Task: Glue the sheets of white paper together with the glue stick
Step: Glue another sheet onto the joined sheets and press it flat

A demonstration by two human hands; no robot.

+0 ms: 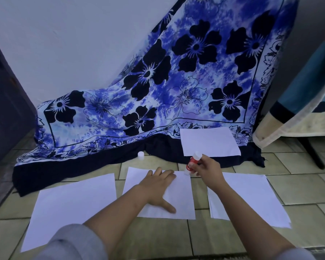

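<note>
Four white paper sheets are counted; the middle sheet [178, 199] is pinned by the flat, spread left hand [158, 186]. One red glue stick [192, 163] is gripped by the right hand [207, 168] at that sheet's far right corner, its one white cap [141, 155] left beyond the sheet.

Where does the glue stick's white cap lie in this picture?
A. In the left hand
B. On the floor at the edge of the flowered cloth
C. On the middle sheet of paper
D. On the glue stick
B: the white cap sits on the tiled floor beside the cloth's dark border, while the right hand holds the uncapped glue stick.

Bare forearms and hands, grey sleeves [77, 243] seemingly pushed up above the elbows.
</note>
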